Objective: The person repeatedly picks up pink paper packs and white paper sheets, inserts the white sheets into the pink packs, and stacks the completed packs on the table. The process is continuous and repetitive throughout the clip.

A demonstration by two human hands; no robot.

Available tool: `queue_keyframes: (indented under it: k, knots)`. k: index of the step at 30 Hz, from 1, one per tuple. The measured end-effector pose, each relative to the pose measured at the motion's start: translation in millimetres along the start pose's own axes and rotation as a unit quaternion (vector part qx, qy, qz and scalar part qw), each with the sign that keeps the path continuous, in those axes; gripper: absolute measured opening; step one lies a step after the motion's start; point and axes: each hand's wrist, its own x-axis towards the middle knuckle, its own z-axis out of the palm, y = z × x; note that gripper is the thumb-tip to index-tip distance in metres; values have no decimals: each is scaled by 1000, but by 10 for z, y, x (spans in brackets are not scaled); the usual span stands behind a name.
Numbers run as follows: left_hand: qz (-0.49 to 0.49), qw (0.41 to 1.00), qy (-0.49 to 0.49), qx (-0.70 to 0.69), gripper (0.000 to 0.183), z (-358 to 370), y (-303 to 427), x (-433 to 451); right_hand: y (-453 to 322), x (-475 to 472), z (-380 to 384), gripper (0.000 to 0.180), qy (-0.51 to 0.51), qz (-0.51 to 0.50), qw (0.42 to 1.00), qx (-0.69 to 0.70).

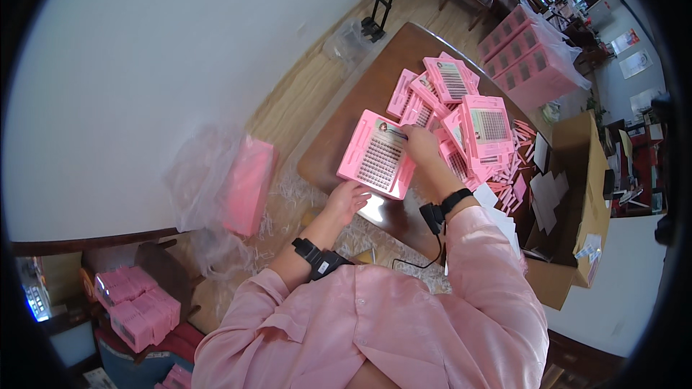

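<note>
A pink plastic tray of false-eyelash clusters (pixel 380 162) is in front of me over the near left part of the brown table. My right hand (pixel 421 145) grips its right edge, fingers over the upper corner. A thin dark tweezer-like shape lies by those fingertips; whether it is real or printed is unclear. My left hand (pixel 347 202) is at the tray's lower left corner, palm turned up and fingers apart, some fingertips close under the edge. Beyond my right hand, similar pink eyelash trays (pixel 489 124) lie in a loose, overlapping heap.
Many small pink strips (pixel 508 186) and white cards (pixel 500 221) lie right of the heap. An open cardboard box (pixel 576 194) stands at the right. Pink cartons (pixel 530 59) are stacked beyond the table (pixel 346 119). A plastic-wrapped pink box (pixel 251 186) sits left; pink packs (pixel 138 308) lie lower left.
</note>
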Motion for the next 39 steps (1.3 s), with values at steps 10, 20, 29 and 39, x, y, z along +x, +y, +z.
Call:
queue_keyframes:
  k: [10, 20, 29, 39]
  knots:
    - [454, 772, 223, 384, 53, 70, 334, -91, -327, -444, -1039, 15, 77, -33, 978, 191]
    - [445, 824, -9, 349, 24, 935, 760, -444, -145, -1088, -1475, 33, 337, 29, 927, 161]
    - [363, 820, -196, 396, 29, 1755, 486, -106, 629, -1831, -939, 61, 311, 347, 760, 453]
    - [268, 901, -119, 320, 58, 2775, 7, 1097, 1767, -4127, -401, 41, 293, 634, 677, 232]
